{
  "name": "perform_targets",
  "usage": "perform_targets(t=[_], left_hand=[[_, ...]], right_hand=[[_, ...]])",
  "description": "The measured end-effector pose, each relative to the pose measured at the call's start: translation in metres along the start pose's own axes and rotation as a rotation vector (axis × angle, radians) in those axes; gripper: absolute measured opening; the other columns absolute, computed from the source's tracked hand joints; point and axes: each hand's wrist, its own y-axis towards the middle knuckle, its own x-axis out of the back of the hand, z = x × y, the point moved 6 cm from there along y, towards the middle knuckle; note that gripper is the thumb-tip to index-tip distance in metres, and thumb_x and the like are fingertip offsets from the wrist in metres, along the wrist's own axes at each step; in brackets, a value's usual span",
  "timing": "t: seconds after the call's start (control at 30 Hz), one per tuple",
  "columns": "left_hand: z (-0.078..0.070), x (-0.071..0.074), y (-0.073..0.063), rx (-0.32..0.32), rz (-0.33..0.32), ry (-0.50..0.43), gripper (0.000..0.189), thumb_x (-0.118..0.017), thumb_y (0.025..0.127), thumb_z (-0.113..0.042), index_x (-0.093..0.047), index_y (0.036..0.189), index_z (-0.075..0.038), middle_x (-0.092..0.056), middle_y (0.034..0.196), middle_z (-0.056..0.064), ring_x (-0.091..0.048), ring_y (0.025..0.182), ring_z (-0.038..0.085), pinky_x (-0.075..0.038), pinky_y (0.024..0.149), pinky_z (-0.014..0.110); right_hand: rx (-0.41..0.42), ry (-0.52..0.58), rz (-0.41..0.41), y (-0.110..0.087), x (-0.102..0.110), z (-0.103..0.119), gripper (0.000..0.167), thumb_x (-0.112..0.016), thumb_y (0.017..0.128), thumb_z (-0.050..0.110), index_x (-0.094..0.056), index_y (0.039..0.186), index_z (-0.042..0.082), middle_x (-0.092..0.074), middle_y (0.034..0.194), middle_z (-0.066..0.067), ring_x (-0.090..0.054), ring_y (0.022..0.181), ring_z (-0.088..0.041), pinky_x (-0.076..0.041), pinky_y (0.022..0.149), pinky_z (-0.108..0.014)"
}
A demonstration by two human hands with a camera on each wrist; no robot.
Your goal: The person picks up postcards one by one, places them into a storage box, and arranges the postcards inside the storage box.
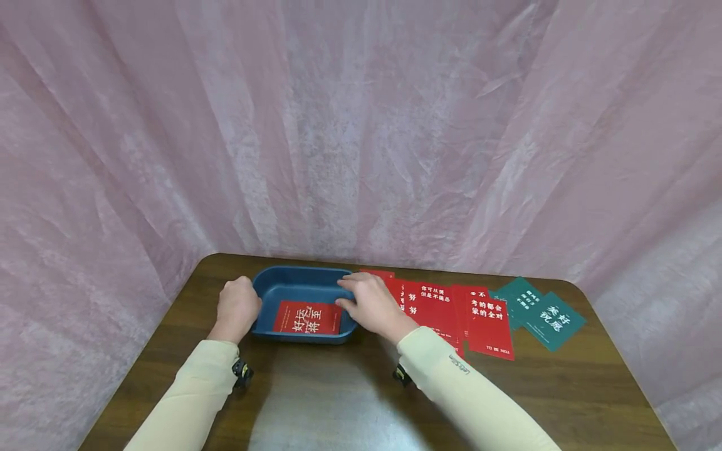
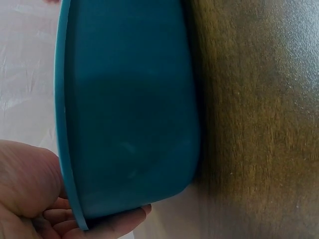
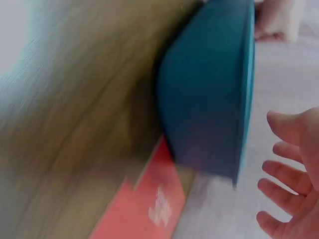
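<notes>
A blue plastic basin sits on the table, left of the middle, with a red card printed in white characters lying inside it. My left hand grips the basin's left end; in the left wrist view its fingers curl around the rim and under it. At the other end is my right hand, above the right rim. The right wrist view shows that hand with fingers spread and a gap between them and the basin wall. Red cards lie partly beneath the right forearm.
Overlapping red cards, one of them a front red card, spread to the right of the basin. Farther right lie green cards. The wooden table ends at a pink curtain behind.
</notes>
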Motion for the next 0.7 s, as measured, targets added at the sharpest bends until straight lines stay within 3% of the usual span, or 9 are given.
perform_targets(t=[0.1, 0.23, 0.53, 0.7], left_hand=[[0.0, -0.002, 0.0, 0.003, 0.004, 0.001, 0.023, -0.06, 0.082, -0.01, -0.063, 0.09, 0.011, -0.065, 0.081, 0.028, -0.064, 0.061, 0.034, -0.055, 0.051, 0.046], [0.0, -0.003, 0.001, 0.013, 0.018, -0.001, 0.023, -0.059, 0.083, -0.009, -0.063, 0.092, 0.011, -0.064, 0.083, 0.029, -0.064, 0.061, 0.033, -0.056, 0.051, 0.045], [0.004, -0.002, 0.001, 0.052, 0.05, 0.001, 0.025, -0.061, 0.083, -0.011, -0.063, 0.095, 0.011, -0.064, 0.086, 0.029, -0.065, 0.062, 0.032, -0.056, 0.055, 0.046], [0.006, -0.002, 0.002, 0.042, 0.05, 0.001, 0.025, -0.06, 0.083, -0.01, -0.063, 0.095, 0.011, -0.064, 0.086, 0.029, -0.065, 0.062, 0.032, -0.056, 0.054, 0.046]], right_hand=[[-0.028, -0.037, -0.107, -0.015, 0.02, -0.021, 0.048, -0.07, 0.081, 0.034, -0.061, 0.124, 0.015, -0.061, 0.127, -0.006, -0.054, 0.12, -0.022, -0.042, 0.103, -0.044], [-0.132, -0.069, -0.209, -0.037, 0.044, -0.051, 0.049, -0.072, 0.08, 0.03, -0.061, 0.123, 0.012, -0.059, 0.128, -0.008, -0.052, 0.121, -0.026, -0.04, 0.102, -0.049], [-0.373, -0.073, -0.315, -0.085, 0.08, -0.105, 0.053, -0.071, 0.08, 0.033, -0.058, 0.126, 0.01, -0.054, 0.134, -0.011, -0.05, 0.122, -0.033, -0.039, 0.098, -0.058], [-0.495, -0.082, -0.32, -0.112, 0.091, -0.132, 0.054, -0.069, 0.081, 0.031, -0.056, 0.127, 0.007, -0.053, 0.133, -0.016, -0.048, 0.121, -0.037, -0.041, 0.095, -0.059]])
